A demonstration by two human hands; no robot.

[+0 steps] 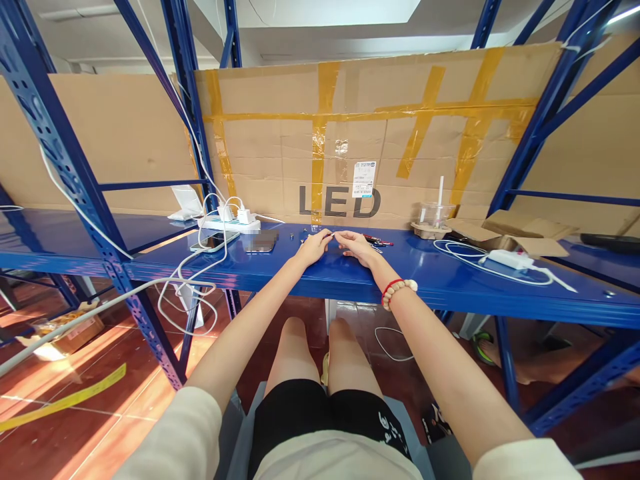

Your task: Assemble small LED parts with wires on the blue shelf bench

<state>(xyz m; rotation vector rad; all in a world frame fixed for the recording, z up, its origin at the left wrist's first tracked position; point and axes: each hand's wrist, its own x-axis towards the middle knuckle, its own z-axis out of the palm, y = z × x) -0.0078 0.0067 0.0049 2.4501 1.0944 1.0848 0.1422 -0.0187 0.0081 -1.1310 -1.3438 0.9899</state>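
My left hand (314, 247) and my right hand (356, 247) meet over the blue shelf top (330, 283), fingertips almost touching. The fingers of both are drawn into a pinch. Whatever sits between them is too small to make out. Just behind my right hand lie some thin red and dark pen-like items (377, 241), partly hidden by it. A few tiny dark pieces (292, 236) rest to the left of my left hand. Farther left is a flat dark phone-like slab (262, 241).
A white power strip (235, 225) with plugs and looping cables stands at the left, near a phone (215, 241). Taped cardboard (280, 153) closes the back. To the right are a clear cup with a straw (434, 217), a white adapter (510, 259) and open cardboard (525, 225).
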